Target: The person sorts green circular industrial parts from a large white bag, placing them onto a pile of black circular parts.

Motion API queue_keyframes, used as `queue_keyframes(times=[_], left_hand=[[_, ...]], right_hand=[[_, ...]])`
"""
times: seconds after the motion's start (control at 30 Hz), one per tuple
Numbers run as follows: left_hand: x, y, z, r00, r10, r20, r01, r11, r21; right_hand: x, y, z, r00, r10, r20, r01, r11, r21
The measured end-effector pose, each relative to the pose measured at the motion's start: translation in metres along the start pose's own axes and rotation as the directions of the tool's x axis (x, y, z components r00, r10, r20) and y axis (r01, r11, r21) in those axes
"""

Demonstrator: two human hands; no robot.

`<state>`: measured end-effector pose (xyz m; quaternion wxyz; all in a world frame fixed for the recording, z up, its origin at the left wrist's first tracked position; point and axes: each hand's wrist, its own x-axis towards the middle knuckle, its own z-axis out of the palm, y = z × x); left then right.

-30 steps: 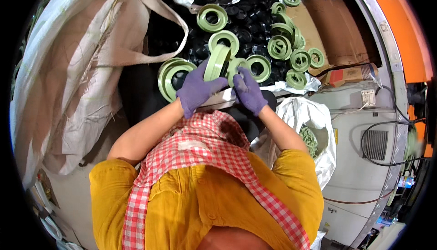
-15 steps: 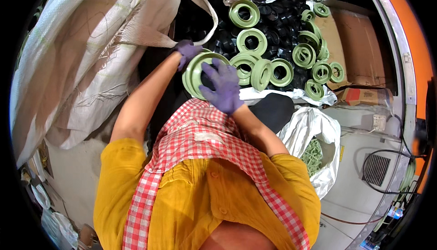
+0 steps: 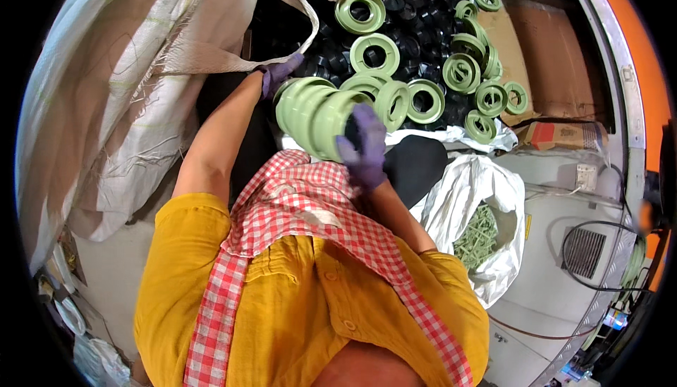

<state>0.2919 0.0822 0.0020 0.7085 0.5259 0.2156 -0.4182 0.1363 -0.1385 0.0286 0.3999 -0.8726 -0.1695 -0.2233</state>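
A row of nested green plastic rings point(image 3: 310, 115) lies tilted on its side above my lap, one ring tucked into another. My left hand point(image 3: 281, 77), in a purple glove, is at the far left end of this stack, its fingers partly hidden. At the near right end, my right hand point(image 3: 367, 147), also gloved in purple, grips the last ring with thumb and fingers apart around its rim; it is slightly blurred. Just beyond are loose green rings, one standing on edge point(image 3: 391, 105) and one lying flat point(image 3: 425, 101).
Black round plastic pieces point(image 3: 416, 20) form a heap at the far side, with more green rings point(image 3: 462, 72) on it. A large white woven sack point(image 3: 120, 105) fills the left. On the right are a white bag point(image 3: 511, 235) of green scraps and a cardboard box point(image 3: 550, 56).
The green rings have turned from facing up to lying sideways, showing a longer stack. My right hand has moved right and slightly down; the view has shifted a little.
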Motion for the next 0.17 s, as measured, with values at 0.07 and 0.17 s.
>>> queue_keyframes(times=[0.07,0.17], left_hand=[[0.018,-0.018,-0.015,0.998,-0.017,0.057,-0.004,0.936,0.351],[-0.004,-0.033,-0.002,0.951,-0.027,0.308,0.065,0.991,-0.115]], right_hand=[[-0.025,0.021,-0.002,0.948,0.319,0.017,-0.311,0.910,0.273],[-0.031,0.035,-0.004,0.984,-0.172,0.047,0.177,0.908,-0.381]])
